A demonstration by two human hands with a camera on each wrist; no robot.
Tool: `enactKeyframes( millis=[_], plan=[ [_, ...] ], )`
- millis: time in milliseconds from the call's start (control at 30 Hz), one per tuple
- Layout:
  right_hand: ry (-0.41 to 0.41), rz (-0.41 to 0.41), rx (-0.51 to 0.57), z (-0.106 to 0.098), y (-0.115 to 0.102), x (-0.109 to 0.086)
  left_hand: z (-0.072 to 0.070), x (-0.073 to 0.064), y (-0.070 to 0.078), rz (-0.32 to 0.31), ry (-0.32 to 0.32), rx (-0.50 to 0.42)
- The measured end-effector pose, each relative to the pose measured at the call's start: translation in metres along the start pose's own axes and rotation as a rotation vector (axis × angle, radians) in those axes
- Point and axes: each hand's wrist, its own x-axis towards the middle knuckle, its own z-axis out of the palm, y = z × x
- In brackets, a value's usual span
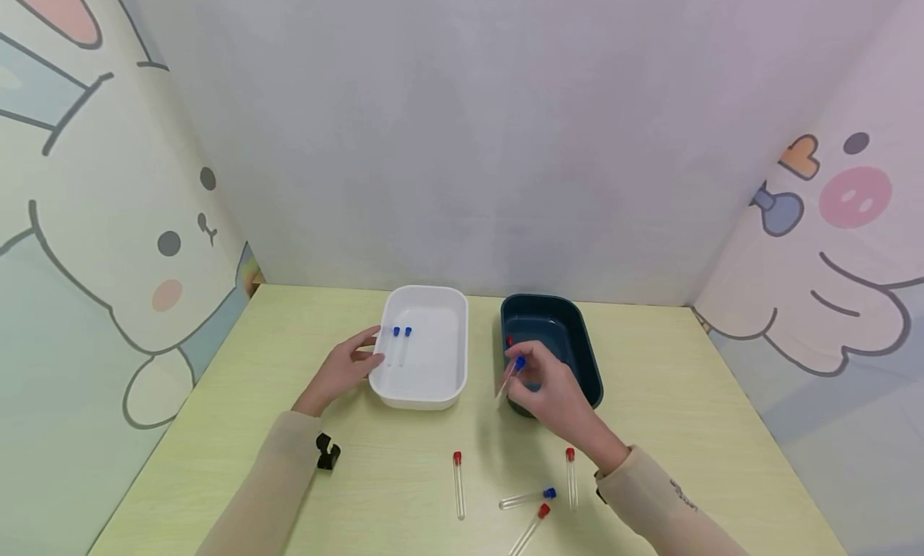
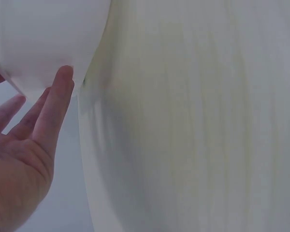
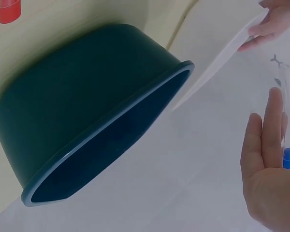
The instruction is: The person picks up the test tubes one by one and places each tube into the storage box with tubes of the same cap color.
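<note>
Blue-capped test tube: in the air at the left edge of the dark teal tray, cap up, clear end slanting down-left on my head view.
Left curtain: cartoon rabbit print, beside the pale yellow table.
Left sleeve: beige; I see a small black fitting beside it, can't tell what.
Left hand: fingers spread, nearly straight, touching the white tray at its left side; my left wrist view shows a fingertip on the outer wall.
White tray: on the table; two blue-capped tubes lie inside, side by side along the left, caps toward the far end.
Table tubes: I get, left to right, a red-capped tube, cap away; a blue-capped tube lying crosswise, cap right; a slanted red-capped tube just below it, cut by the frame; another red-capped tube, cap away.
Dark teal tray: right of the white one; I make out one red cap at its left wall, rest hidden.
Right hand: pinching the blue-capped tube between thumb and finger, partly covering the dark tray.
Right curtain: cartoon pig print.
</note>
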Motion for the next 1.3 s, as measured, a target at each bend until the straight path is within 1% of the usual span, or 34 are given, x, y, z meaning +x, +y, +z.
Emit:
enactKeyframes(
  millis=[267,467,700,1133,1300],
  plan=[
    [0.029,-0.030,0.045,0.0006,0.0014,0.0023,0.0008,-0.0018,0.0030,-0.005,0.004,0.009],
    [0.040,-0.014,0.054,0.0010,0.0009,0.0026,0.0010,-0.0018,0.0027,-0.003,0.000,0.008],
    [0.012,0.008,0.060,0.0027,0.0006,0.0035,0.0006,-0.0025,0.0040,0.000,0.001,0.014],
    [-0.014,0.006,0.018,0.0051,-0.0019,0.0039,0.0002,-0.0024,0.0043,0.011,-0.001,0.012],
    [-0.025,-0.011,-0.003,0.0055,-0.0011,0.0044,0.0001,-0.0023,0.0035,0.012,0.001,0.009]
  ],
)
